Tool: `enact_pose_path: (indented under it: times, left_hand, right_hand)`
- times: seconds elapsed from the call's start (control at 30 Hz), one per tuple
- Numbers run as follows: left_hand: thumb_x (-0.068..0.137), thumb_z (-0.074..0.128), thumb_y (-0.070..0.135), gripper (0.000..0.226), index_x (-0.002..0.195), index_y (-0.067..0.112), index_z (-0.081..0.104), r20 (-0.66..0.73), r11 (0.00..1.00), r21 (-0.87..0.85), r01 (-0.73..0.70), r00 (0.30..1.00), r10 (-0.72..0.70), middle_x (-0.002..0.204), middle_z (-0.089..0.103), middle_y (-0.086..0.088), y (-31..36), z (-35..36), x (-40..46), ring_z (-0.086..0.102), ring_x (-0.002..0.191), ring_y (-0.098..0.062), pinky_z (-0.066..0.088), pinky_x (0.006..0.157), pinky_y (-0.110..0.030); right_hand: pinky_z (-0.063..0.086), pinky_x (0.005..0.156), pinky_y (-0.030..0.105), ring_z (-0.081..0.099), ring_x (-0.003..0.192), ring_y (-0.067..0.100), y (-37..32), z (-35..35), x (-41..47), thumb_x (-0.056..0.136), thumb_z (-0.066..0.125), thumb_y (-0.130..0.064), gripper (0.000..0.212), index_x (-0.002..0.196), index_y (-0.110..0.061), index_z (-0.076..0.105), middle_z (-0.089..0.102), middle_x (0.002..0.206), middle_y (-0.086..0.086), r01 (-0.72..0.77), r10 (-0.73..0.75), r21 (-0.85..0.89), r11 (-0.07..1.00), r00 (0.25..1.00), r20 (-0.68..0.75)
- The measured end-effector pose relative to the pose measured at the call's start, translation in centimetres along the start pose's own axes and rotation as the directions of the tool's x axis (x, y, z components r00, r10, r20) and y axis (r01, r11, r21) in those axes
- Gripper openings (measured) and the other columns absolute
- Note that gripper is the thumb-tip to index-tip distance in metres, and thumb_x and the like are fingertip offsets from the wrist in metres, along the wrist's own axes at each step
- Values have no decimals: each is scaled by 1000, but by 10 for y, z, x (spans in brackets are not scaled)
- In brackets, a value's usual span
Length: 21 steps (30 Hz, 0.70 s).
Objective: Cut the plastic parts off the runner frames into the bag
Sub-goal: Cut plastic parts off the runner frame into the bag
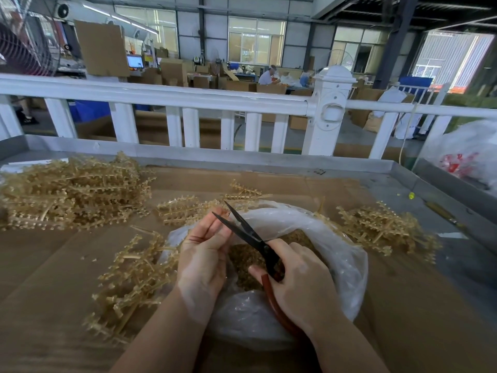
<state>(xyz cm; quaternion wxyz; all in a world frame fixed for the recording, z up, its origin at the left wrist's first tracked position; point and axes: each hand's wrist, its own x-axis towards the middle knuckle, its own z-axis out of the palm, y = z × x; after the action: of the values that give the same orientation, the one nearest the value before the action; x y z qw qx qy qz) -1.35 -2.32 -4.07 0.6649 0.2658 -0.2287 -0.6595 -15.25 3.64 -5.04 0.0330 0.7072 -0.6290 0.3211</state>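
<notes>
Whatever the left hand (204, 251) pinches is hidden behind its curled fingers. Right hand (298, 278) grips red-handled black scissors (248, 232), blades parted (tips beside left fingertips). Both above clear plastic bag (347, 254) of amber cut parts (242, 262); translucent amber runner frames (70, 189) lie around it.

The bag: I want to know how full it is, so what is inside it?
Inside the clear plastic bag lies a heap of small tan cut parts. Both hands and the scissors cover much of it, so its depth stays hidden.
</notes>
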Motion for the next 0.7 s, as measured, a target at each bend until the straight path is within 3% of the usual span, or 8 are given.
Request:
enact_pose_path:
  times: [0.1,0.27,0.37,0.43,0.57,0.7]
  left_hand:
    - [63,58,-8,37,96,6,66,35,999,47,-18,999,16,81,75,-7,-1,3,-2,72,75,-15,57,62,-21]
    - [77,50,-22,34,91,5,66,42,989,143,-47,998,41,77,73,-7,-1,7,-4,71,73,-15,59,70,-24]
    - [76,53,-21,33,92,5,66,54,980,188,-63,997,54,85,71,-12,0,7,-6,69,81,-20,58,75,-26]
    - [75,55,-20,33,93,6,66,55,975,208,-74,996,64,89,70,-14,0,7,-7,68,84,-22,58,74,-25]
    - [62,61,-13,33,88,6,66,78,977,179,-114,992,101,77,72,-7,0,7,-6,70,75,-16,58,69,-23]
    - [64,60,-16,35,93,3,66,92,972,192,-132,989,116,80,72,-9,-2,4,-3,70,77,-17,58,69,-22]
  right_hand:
    - [34,74,14,54,82,6,0,1,0,82,59,-55,33,103,-30,62,60,84,-14,-6,5,-8,1000,1000,-20]
    - [30,71,11,52,82,5,1,0,0,82,55,-57,33,102,-31,61,59,84,-14,-20,20,-8,1000,1000,-20]
    - [29,69,9,51,82,5,1,0,0,82,52,-59,35,102,-32,60,60,85,-14,-23,23,-2,1000,1000,-20]
    - [31,70,10,51,82,4,1,0,0,82,52,-59,35,103,-32,60,60,85,-14,-25,25,-1,1000,1000,-14]
    - [33,72,14,50,82,4,2,-1,0,82,54,-59,34,102,-32,60,59,85,-14,-27,27,10,1000,999,-19]
    - [29,69,5,47,82,1,2,-1,0,83,52,-59,36,106,-32,60,60,88,-15,-24,24,16,1000,1000,1]
